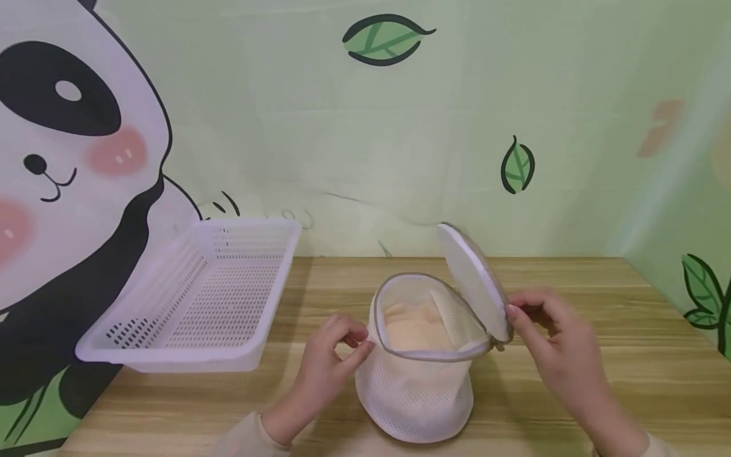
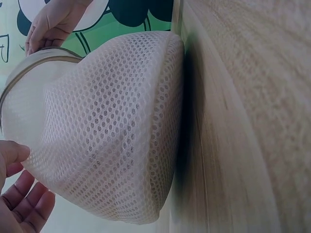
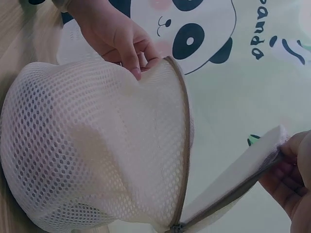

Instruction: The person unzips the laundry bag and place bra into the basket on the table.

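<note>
Standing near the table's front edge, the mesh laundry bag is pinched at its left rim by the left hand; the right hand grips the raised lid; peach contents, probably fabric; white basket far left

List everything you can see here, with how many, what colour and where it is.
mesh laundry bag: one, white with grey zip rim, upright on the table at centre, open
lid: one, white, round, hinged up at the bag's right rim
cloth: one, pale peach, inside the bag
basket: one, white perforated plastic, on the table's left, tilted against the wall
table: one, light wood
wall: green, with panda and leaf drawings
left hand: pinches the bag's left rim
right hand: pinches the lid's edge
</note>
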Demonstrator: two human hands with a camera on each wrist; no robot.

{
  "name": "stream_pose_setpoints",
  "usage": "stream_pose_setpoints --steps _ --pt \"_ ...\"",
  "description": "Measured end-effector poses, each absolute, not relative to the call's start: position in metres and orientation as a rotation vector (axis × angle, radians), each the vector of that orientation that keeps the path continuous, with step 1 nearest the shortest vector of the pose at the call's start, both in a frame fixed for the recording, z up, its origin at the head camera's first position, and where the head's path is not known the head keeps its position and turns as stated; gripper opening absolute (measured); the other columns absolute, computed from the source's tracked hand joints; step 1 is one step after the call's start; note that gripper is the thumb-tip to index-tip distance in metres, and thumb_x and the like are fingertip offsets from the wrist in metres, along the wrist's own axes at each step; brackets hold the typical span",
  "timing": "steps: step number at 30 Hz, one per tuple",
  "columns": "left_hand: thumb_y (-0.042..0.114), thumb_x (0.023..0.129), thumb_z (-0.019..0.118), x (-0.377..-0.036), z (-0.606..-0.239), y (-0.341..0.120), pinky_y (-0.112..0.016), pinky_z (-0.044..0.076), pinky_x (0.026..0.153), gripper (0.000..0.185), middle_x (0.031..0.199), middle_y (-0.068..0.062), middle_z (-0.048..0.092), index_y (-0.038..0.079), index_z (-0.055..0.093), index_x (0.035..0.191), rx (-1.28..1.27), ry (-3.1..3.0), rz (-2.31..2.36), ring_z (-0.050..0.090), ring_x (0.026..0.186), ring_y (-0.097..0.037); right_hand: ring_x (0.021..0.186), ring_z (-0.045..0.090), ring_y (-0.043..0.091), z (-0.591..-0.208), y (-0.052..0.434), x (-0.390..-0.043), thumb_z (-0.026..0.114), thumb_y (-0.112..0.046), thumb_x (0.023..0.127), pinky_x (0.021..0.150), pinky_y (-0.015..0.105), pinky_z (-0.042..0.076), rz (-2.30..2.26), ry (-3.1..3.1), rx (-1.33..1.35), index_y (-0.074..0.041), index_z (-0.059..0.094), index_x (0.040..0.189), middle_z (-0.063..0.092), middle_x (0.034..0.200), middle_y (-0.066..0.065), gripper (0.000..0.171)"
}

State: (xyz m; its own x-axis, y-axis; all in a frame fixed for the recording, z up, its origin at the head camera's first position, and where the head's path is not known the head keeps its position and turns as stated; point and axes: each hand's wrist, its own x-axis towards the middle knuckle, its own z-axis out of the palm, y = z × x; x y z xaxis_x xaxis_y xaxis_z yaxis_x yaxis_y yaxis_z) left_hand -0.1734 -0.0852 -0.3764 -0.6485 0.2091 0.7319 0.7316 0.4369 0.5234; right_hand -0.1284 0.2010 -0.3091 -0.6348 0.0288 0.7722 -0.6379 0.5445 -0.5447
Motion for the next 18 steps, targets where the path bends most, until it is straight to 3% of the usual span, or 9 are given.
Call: stream_pose_setpoints --steps 6,13,18 --pt "-0.001 0.075 0.076 -0.172 -0.374 -0.088 -0.02 0.052 0.062 0.018 0.082 -0.003 0.062 0.009 0.063 0.084 -0.798 -2.13 -1.152 0.061 0.072 -0.014 0.073 0.059 -0.005 -0.306 0.21 -0.129 0.063 0.011 0.084 0.064 0.006 0.047 1.231 -2.044 0.3 0.003 0.063 0.091 0.063 0.088 -0.023 0.012" --pt "-0.001 0.073 0.077 -0.171 -0.373 -0.089 -0.017 0.05 0.062 0.02 0.082 -0.003 0.062 0.008 0.063 0.083 -0.805 -2.154 -1.141 0.061 0.071 -0.015 0.073 0.06 -0.005 -0.31 0.22 -0.131 0.063 0.012 0.084 0.065 0.006 0.048 1.293 -2.03 0.234 -0.008 0.065 0.088 0.065 0.087 -0.021 0.021" --pt "-0.001 0.074 0.077 -0.172 -0.374 -0.088 -0.017 0.05 0.06 0.02 0.083 -0.003 0.063 0.008 0.063 0.083 -0.825 -2.149 -1.139 0.061 0.072 -0.015 0.08 0.062 -0.006 -0.314 0.226 -0.129 0.062 0.012 0.085 0.069 0.006 0.05 1.29 -2.043 0.178 0.001 0.062 0.089 0.064 0.094 -0.023 0.012"
